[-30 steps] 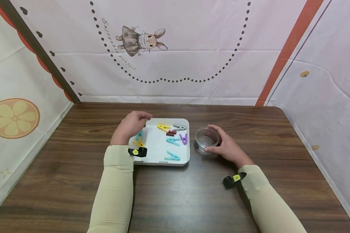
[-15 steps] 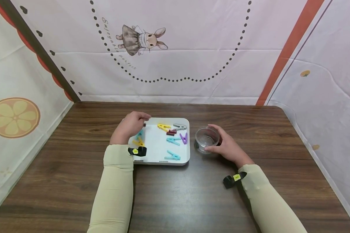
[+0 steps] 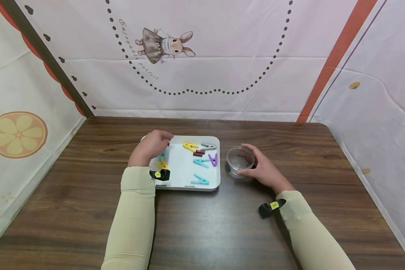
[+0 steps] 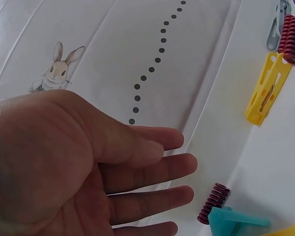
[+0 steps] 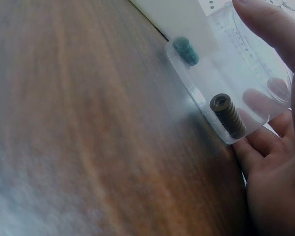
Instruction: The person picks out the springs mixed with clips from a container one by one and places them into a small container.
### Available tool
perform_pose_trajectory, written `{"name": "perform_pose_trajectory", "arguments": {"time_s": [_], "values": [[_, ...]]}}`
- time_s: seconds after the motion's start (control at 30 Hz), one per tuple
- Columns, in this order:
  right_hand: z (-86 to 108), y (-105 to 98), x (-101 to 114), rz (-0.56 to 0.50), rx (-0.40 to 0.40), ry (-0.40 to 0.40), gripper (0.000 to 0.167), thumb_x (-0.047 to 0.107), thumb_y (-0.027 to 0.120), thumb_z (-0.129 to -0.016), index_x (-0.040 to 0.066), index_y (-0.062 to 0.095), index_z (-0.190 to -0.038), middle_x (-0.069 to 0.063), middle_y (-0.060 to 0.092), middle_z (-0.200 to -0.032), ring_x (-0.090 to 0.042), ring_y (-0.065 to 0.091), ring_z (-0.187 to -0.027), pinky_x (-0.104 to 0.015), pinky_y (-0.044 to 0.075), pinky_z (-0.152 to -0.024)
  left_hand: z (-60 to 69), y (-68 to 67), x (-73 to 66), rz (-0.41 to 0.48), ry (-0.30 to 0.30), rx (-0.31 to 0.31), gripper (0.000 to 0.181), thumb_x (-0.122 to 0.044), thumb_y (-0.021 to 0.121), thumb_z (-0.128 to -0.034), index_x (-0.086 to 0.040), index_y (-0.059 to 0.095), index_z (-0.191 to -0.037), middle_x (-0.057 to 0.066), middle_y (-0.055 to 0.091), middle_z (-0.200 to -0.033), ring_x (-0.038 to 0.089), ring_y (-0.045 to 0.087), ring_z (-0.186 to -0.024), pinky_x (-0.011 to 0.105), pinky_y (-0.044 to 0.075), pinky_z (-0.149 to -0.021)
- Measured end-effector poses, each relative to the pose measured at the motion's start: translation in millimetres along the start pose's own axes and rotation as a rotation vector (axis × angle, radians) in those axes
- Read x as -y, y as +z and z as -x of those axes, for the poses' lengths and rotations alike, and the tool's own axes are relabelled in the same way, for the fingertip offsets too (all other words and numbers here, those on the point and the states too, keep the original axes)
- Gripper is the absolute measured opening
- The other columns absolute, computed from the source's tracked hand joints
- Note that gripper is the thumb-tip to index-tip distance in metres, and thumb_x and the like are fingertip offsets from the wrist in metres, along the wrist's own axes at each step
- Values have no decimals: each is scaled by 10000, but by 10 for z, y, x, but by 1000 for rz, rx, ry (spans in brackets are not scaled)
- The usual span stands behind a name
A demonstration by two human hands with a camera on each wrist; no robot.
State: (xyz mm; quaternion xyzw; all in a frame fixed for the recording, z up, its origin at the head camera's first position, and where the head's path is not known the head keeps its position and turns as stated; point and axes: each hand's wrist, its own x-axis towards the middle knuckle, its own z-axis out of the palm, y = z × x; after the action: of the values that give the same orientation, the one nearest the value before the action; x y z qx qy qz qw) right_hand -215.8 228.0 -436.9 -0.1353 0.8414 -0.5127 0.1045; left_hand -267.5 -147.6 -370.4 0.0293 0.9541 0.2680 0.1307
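My left hand (image 3: 152, 147) hovers over the back left of a white tray (image 3: 179, 176). Its fingers are loosely extended and hold nothing in the left wrist view. Just beyond them lie a dark red spring (image 4: 214, 203) and a teal clothespin (image 4: 231, 222). My right hand (image 3: 264, 170) grips a clear round jar (image 3: 237, 165) from its right side, thumb and fingers curled round the wall. Through that wall the right wrist view shows a dark green spring (image 5: 186, 51) and a brown spring (image 5: 228, 116) at the bottom.
On the tray's right half are a yellow clothespin (image 3: 190, 146), a grey clothespin (image 3: 208, 146), a purple clothespin (image 3: 213, 160), teal clothespins (image 3: 200, 180) and dark red springs (image 3: 199, 153). The wooden table (image 3: 202, 225) meets a printed cloth (image 3: 222, 75) behind.
Both hands keep almost the same place, the right one still on the jar. The whole head view has shifted very slightly.
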Motion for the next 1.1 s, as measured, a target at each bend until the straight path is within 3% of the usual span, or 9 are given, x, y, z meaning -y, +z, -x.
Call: {"name": "perform_pose_trajectory", "arguments": {"time_s": [0.33, 0.57, 0.77, 1.1], "values": [[-1, 3, -5, 10, -1, -3, 946, 418, 842, -717, 271, 309, -1484, 20, 452, -1485, -219, 455, -1322, -486, 345, -1088, -17, 15, 24, -12, 5, 27, 410, -105, 330, -1019, -73, 555, -1361, 134, 588, -1344, 284, 496, -1300, 478, 429, -1044], [7, 8, 0, 10, -3, 10, 942, 419, 844, -714, 282, 313, -1480, 20, 450, -1482, -223, 462, -1308, -491, 348, -1088, -30, 41, 54, -29, 12, 32, 488, 13, 309, -954, -79, 554, -1366, 143, 588, -1344, 286, 501, -1297, 467, 440, -1030], [-9, 8, -6, 16, 2, 6, 941, 400, 842, -725, 272, 305, -1487, 13, 442, -1492, -225, 445, -1330, -500, 333, -1102, -27, 60, 62, -36, 6, 31, 498, 10, 328, -944, -95, 543, -1380, 135, 578, -1358, 279, 507, -1283, 465, 445, -1025], [-20, -2, -50, 32, -4, 21, 918, 425, 841, -717, 342, 317, -1465, 40, 436, -1492, -209, 440, -1336, -498, 317, -1117, -55, 109, 16, -34, 8, 54, 516, 14, 361, -928, -127, 538, -1392, 107, 568, -1379, 270, 495, -1295, 435, 454, -984]]}}
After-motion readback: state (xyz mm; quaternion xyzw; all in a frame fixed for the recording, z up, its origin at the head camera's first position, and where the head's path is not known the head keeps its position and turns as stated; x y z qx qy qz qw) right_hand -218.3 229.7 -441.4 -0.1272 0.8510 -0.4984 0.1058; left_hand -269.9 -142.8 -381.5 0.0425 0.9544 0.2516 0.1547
